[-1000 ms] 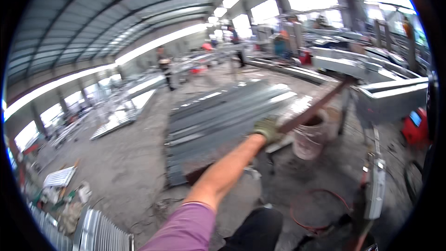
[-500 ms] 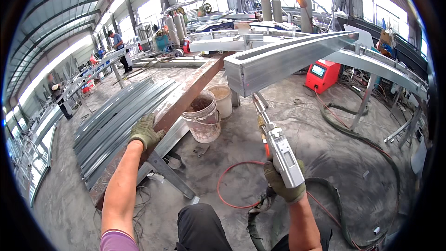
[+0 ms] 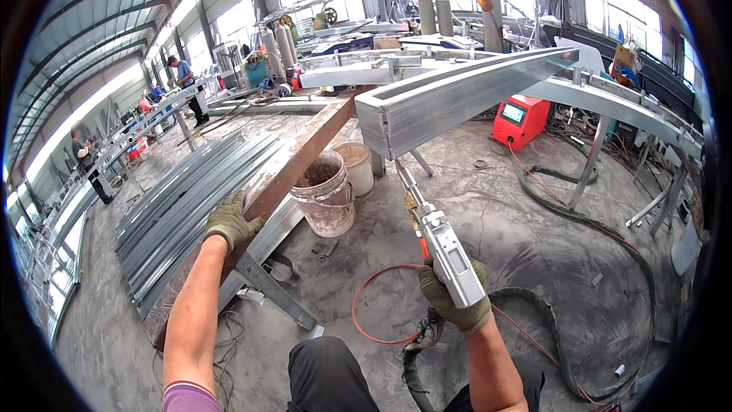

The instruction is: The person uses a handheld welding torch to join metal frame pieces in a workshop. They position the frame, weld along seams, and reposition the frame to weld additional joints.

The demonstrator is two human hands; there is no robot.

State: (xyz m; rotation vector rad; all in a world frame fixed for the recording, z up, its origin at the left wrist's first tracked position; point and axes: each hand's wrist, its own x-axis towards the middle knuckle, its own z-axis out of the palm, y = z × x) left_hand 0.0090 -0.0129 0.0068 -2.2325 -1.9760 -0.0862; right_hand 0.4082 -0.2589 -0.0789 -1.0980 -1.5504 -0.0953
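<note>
My right hand (image 3: 457, 294), in an olive work glove, is closed round a silver welding gun (image 3: 453, 258). Its slim nozzle points up and away from me, with the tip at the lower corner of a long silver metal frame (image 3: 457, 118); whether they touch, I cannot tell. That frame's near end rests over a rust-brown steel beam (image 3: 301, 164) and its far end reaches toward the right. My left hand (image 3: 230, 221), also gloved, grips the brown beam's near part, fingers over its top. A dark sleeved hose (image 3: 415, 362) hangs from the gun beneath my right hand.
Two dirty buckets (image 3: 324, 197) stand beside the beam. Long metal profiles (image 3: 187, 217) lie stacked at left. A red machine with a screen (image 3: 523, 122) stands at right; hoses (image 3: 560, 214) loop over the floor. Gas cylinders (image 3: 435, 14) and a person (image 3: 183, 76) are farther back.
The welding gun's tip has moved slightly left, closer to the frame's lower corner. My left hand keeps its grip on the beam. The whole view has shifted a little.
</note>
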